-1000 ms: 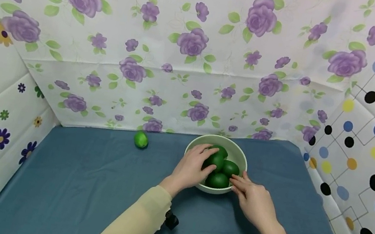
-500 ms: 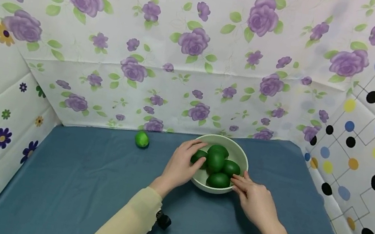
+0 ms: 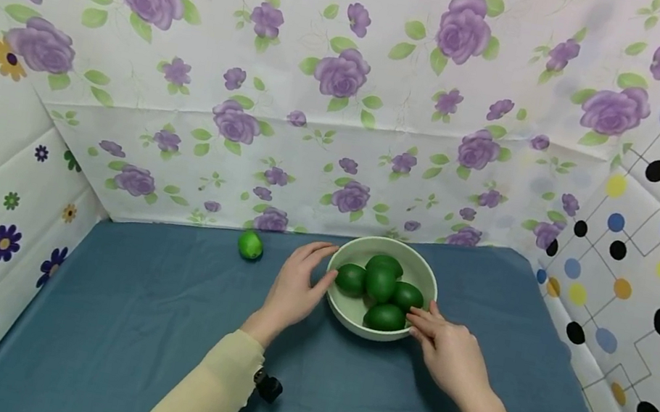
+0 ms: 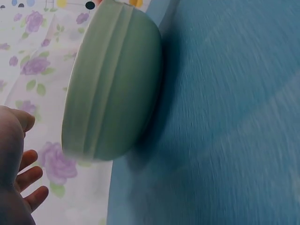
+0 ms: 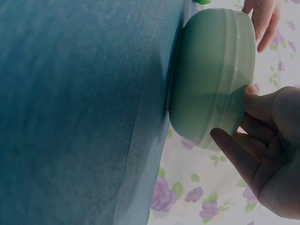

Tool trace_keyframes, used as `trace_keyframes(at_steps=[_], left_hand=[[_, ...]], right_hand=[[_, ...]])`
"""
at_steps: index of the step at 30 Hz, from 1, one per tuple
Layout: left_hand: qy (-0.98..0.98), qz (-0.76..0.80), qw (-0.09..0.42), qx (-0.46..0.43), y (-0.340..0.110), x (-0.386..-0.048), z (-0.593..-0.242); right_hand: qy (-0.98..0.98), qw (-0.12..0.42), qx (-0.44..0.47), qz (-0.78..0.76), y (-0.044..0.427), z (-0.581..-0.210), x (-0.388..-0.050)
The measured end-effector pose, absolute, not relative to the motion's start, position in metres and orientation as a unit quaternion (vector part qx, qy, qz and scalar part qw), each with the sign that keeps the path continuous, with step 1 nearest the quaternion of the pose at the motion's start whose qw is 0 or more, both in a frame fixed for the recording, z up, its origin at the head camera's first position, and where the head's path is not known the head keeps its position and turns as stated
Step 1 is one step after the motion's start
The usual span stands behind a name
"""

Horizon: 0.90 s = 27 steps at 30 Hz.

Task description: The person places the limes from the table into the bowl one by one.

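A pale green bowl (image 3: 352, 325) stands on the blue cloth and holds several smooth, dark green oval fruits (image 3: 380, 283). My left hand (image 3: 293, 290) is just off the bowl's left side, fingers spread and holding nothing. The left wrist view has that hand (image 4: 14, 164) at its left edge, with a gap between it and the bowl (image 4: 112, 84). On the right, my right hand (image 3: 451, 353) grips the bowl's rim. Its thumb lies at the rim and a finger presses the outer wall (image 5: 211, 70) in the right wrist view; the other fingers are partly hidden.
A bright green lime (image 3: 250, 245) lies on the blue tablecloth (image 3: 150, 322) near the back, left of the bowl. Flowered sheeting (image 3: 296, 97) rises behind the table, and a dotted sheet (image 3: 659, 293) stands along the right side.
My left hand has let go of a dark green fruit at the left inside the bowl and drawn back leftward past the rim. The right hand has stayed at the bowl.
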<state>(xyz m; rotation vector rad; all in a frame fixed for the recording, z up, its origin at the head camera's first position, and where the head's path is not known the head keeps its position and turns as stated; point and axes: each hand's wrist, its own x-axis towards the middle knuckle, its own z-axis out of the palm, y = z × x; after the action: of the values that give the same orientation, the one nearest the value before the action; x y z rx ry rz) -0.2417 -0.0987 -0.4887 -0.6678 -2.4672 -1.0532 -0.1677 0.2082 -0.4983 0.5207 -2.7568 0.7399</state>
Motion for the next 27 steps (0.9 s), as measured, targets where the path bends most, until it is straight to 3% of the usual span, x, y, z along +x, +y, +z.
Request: trace_keyframes(at_steps=[27], left_hand=[[-0.915,-0.334,0.168,-0.151,-0.179,-0.245,-0.508]], right_hand=[[-0.944,0.106,0.169,0.262,0.209,-0.496,-0.168]])
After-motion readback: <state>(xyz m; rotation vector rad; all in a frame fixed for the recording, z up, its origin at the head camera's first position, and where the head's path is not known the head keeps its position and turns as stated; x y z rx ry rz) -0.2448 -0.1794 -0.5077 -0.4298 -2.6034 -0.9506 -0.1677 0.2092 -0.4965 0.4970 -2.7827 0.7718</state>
